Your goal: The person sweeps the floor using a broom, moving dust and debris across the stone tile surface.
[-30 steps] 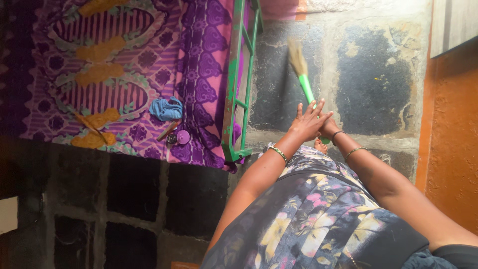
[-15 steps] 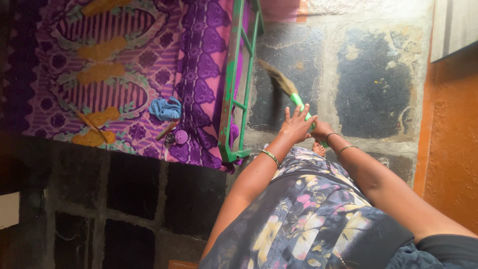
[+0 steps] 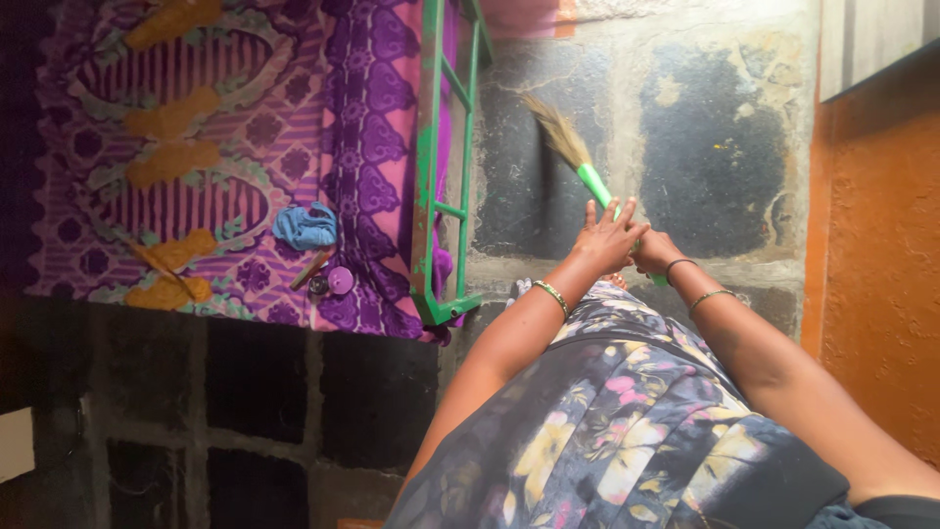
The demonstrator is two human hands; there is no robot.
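From the head camera, which looks down with the scene turned sideways, both hands meet on a broom [image 3: 585, 174] held out over the dark stone floor [image 3: 715, 147]. The left hand [image 3: 607, 238] lies over the bright green plastic handle with its fingers fanned and only loosely pressed, seemingly steadying it, while the right hand [image 3: 654, 253] sits just beside and partly under it, closed about the handle's lower end, so the two together can guide the stick. The broom's straw-coloured bristles fan out in a soft, tapering brush near the green metal bed frame [image 3: 431, 196], its paint chipped along the rail. Thin bangles ring both wrists. On the bed lies a purple and pink patterned sheet [image 3: 225, 147], carrying a crumpled blue cloth [image 3: 305, 226] and a small round purple lid [image 3: 340, 281] close together. The floor slabs are rough and uneven with pale mortar seams; an orange, grainy wall [image 3: 871, 274] runs alongside. A flowered dark dress [image 3: 627, 431] fills the foreground.
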